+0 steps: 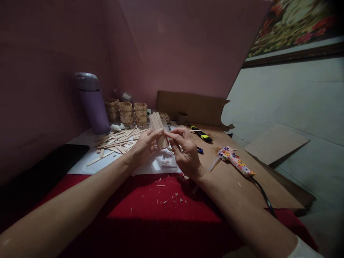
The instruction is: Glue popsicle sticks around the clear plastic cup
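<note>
Several flat wooden craft sticks [156, 122] stand side by side, tilted, over what looks like a clear plastic piece. My left hand [143, 146] is closed on them from the left, its thumb across their front. My right hand [186, 149] has its fingers pinched together at their right edge; exactly what lies between the fingertips is hidden. A thin pale stick [195, 130] shows just behind the right knuckles, and I cannot tell whether that hand holds it. Left of my hands, a heap of loose craft sticks [118, 141] lies on white paper [80, 157].
A floral glue gun [236, 161] with a black cord and a black-yellow utility knife [201, 133] lie on cardboard [258, 193] at right. Behind stand stick-covered cups [140, 114], a purple bottle [94, 107] and a tape roll [182, 118]. Wood scraps litter the red cloth [150, 208].
</note>
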`<state>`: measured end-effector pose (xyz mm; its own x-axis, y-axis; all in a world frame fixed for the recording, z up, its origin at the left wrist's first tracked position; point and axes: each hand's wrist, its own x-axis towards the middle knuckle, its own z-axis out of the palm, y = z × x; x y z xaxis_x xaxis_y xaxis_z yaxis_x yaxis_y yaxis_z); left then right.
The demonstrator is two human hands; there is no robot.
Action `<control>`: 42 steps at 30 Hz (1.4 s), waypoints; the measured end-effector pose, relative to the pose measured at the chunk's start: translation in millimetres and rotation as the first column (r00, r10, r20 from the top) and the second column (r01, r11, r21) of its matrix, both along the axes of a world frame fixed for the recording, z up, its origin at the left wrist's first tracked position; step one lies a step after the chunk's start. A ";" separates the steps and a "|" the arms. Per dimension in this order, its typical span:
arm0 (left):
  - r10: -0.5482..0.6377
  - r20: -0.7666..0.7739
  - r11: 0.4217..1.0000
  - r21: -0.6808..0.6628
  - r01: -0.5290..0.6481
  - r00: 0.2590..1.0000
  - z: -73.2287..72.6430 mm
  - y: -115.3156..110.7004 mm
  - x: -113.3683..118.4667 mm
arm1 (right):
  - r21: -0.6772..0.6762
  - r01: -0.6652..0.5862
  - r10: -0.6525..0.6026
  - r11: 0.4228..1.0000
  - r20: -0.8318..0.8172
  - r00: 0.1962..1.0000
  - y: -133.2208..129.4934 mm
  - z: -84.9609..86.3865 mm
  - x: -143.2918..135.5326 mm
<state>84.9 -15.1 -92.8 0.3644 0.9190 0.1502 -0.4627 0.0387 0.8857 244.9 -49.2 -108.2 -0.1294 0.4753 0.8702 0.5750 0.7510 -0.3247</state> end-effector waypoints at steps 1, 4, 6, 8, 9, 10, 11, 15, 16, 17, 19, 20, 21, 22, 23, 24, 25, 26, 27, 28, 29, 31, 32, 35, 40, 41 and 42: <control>-0.002 0.002 1.000 0.003 0.002 1.000 -0.1 0.3 -0.1 | -0.009 -0.010 0.010 1.000 0.001 1.000 -0.1 0.0 0.1; -0.011 -0.004 1.000 0.002 0.011 1.000 0.4 0.6 -0.5 | -0.020 -0.025 0.025 0.999 -0.002 1.000 -0.5 0.0 0.4; -0.015 -0.001 1.000 -0.006 0.015 1.000 0.9 0.3 -0.6 | -0.013 -0.016 0.016 1.000 -0.007 1.000 -0.7 0.1 0.4; -0.011 0.014 1.000 -0.011 0.011 1.000 1.3 -0.2 -0.4 | -0.008 -0.008 0.008 1.000 -0.009 1.000 -0.7 0.2 0.4; -0.008 0.020 1.000 -0.013 0.008 1.000 1.4 -0.5 -0.2 | -0.009 -0.008 0.008 1.000 -0.007 1.000 -0.6 0.1 0.4; -0.007 0.023 1.000 -0.016 0.007 1.000 1.3 -0.8 0.1 | -0.012 -0.011 0.010 1.000 -0.005 1.000 -0.4 0.1 0.4; -0.005 0.025 1.000 -0.019 0.006 1.000 1.2 -1.0 0.3 | -0.017 -0.014 0.014 1.000 -0.003 1.000 -0.2 0.0 0.5; 0.004 0.038 1.000 -0.026 -0.003 0.999 0.2 -0.4 1.0 | -0.023 -0.015 0.015 1.000 -0.004 1.000 -0.1 -0.3 0.7; 0.005 0.041 1.000 -0.024 -0.004 0.999 -0.1 0.0 0.8 | -0.023 -0.014 0.014 1.000 -0.006 1.000 -0.4 -0.1 0.6; 0.003 0.043 1.000 -0.021 -0.002 0.999 -0.4 0.4 0.6 | -0.023 -0.015 0.015 1.000 -0.006 1.000 -0.7 0.1 0.5; -0.001 0.040 1.000 -0.019 0.002 0.999 -0.7 1.0 0.1 | -0.025 -0.017 0.017 1.000 -0.010 1.000 -1.5 0.8 0.3; -0.001 0.036 1.000 -0.020 0.002 0.999 -0.6 1.0 -0.2 | -0.022 -0.016 0.016 1.000 -0.020 1.000 -1.6 1.2 0.2; -0.002 0.031 1.000 -0.023 0.003 1.000 -0.5 0.9 -0.4 | -0.021 -0.017 0.016 1.000 -0.039 0.999 -1.5 1.7 0.3; -0.003 0.026 1.000 -0.028 0.004 1.000 -0.1 0.6 -0.5 | -0.024 -0.019 0.017 1.000 -0.071 0.997 -0.9 2.1 0.5; -0.002 0.023 0.999 -0.036 0.003 1.000 0.3 0.3 -0.5 | -0.032 -0.026 0.022 0.999 -0.119 0.993 0.2 2.3 0.9; -0.002 0.023 0.999 -0.044 0.003 1.000 0.8 -0.1 -0.3 | -0.055 -0.044 0.033 0.998 -0.181 0.983 1.8 2.4 1.6; -0.002 0.024 0.999 -0.054 0.003 1.000 1.3 -0.5 -0.2 | -0.097 -0.078 0.051 0.992 -0.258 0.965 3.9 2.2 2.5; -0.001 0.026 0.998 -0.065 0.002 1.000 1.9 -0.8 0.0 | -0.155 -0.133 0.072 0.979 -0.346 0.935 6.2 1.9 3.6; 0.001 0.025 0.997 -0.074 0.001 1.000 2.4 -0.9 0.1 | -0.220 -0.205 0.091 0.954 -0.440 0.893 8.6 1.4 4.7; 0.004 0.022 0.997 -0.081 -0.002 1.000 2.8 -0.9 0.1 | -0.280 -0.288 0.101 0.916 -0.533 0.840 10.8 1.0 5.8; 0.003 0.019 0.996 -0.085 -0.002 1.000 3.2 -0.8 -0.1 | -0.325 -0.372 0.104 0.870 -0.617 0.780 12.7 0.6 6.7; 0.001 0.010 0.996 -0.085 0.000 1.000 3.4 -0.4 -0.6 | -0.357 -0.506 0.090 0.786 -0.742 0.664 15.0 0.5 7.6; -0.001 0.007 0.996 -0.085 0.002 1.000 3.3 0.0 -1.1 | -0.355 -0.545 0.080 0.760 -0.781 0.620 15.5 0.8 7.4; -0.007 0.007 0.996 -0.088 0.008 1.000 2.3 0.7 -2.3 | -0.341 -0.577 0.062 0.742 -0.822 0.566 15.0 2.8 5.3; 0.006 0.012 0.998 -0.056 -0.005 1.000 2.7 0.1 -2.4 | -0.386 -0.509 0.037 0.769 -0.768 0.639 12.5 4.3 1.5; 0.006 0.012 0.999 -0.053 -0.005 1.000 3.3 -0.3 -2.2 | -0.405 -0.500 0.035 0.766 -0.750 0.661 11.8 4.4 1.1; 0.004 0.015 0.999 -0.054 -0.003 1.000 3.8 -0.6 -2.0 | -0.421 -0.490 0.036 0.763 -0.730 0.683 11.0 4.6 0.7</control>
<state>82.8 -15.7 -88.9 0.3591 0.9273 0.1057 -0.4763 0.0848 0.8752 245.6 -38.2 -103.6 0.1503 0.9195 0.3632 -0.1517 0.3845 -0.9106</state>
